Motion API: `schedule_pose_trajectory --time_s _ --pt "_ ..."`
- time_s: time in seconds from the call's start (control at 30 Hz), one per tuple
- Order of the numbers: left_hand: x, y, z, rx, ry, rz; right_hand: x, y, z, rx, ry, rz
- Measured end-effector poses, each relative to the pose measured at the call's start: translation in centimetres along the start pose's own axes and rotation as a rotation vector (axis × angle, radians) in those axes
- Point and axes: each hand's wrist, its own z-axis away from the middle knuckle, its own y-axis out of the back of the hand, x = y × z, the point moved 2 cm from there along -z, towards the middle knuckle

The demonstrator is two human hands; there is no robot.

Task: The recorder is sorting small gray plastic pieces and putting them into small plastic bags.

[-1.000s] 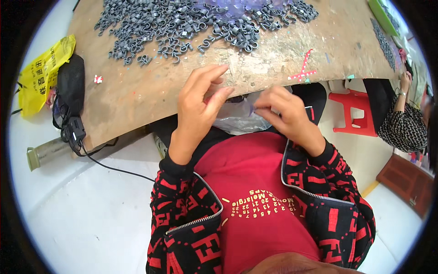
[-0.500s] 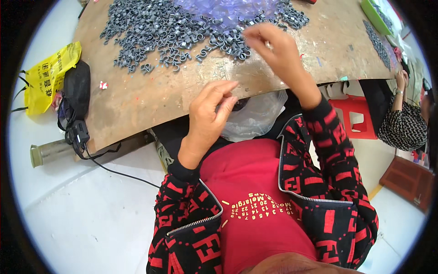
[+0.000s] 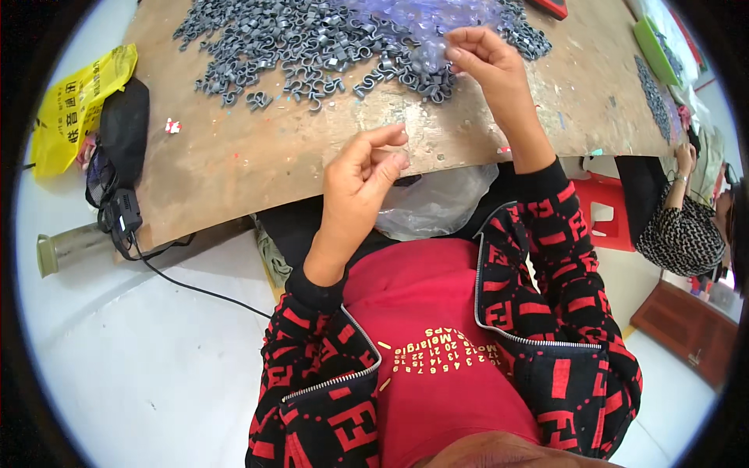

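My right hand (image 3: pixel 494 69) is over the near edge of a heap of small grey hook-shaped plastic clips (image 3: pixel 292 47). Its thumb and forefinger are pinched on a clear plastic piece (image 3: pixel 429 57), whose exact kind I cannot make out. Behind it lies a pile of clear, purplish plastic pieces (image 3: pixel 437 14), partly on top of the clips. Over the table's near edge, my left hand (image 3: pixel 360 175) is raised with curved fingers and the thumb apart from them; nothing shows between them.
Below the wooden table's (image 3: pixel 234 168) edge, a clear plastic bag (image 3: pixel 437 204) lies at my lap. A yellow bag (image 3: pixel 78 109) and black pouch (image 3: pixel 125 129) are at the left. At the right are a green basket (image 3: pixel 655 51), a red stool (image 3: pixel 601 210) and another person (image 3: pixel 683 230).
My right hand has moved a little to the right and now shows a clear plastic piece at its fingertips. The left hand stays nearly in place. The whole view has shifted slightly.
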Motion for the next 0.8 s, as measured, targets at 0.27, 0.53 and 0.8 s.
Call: schedule_pose_trajectory --time_s 0.27,0.53,0.8 --pt "0.0 -0.4 -1.1 -0.009 0.078 0.027 0.6 0.4 2.0 0.047 -0.062 -0.133" --pt "0.0 -0.9 -1.1 -0.027 0.092 0.015 -0.9 0.7 1.6 0.245 0.085 0.068" --pt "0.1 -0.2 -1.6 -0.123 0.242 0.245 -4.6 -1.1 6.6 -0.26 -0.036 -0.105"
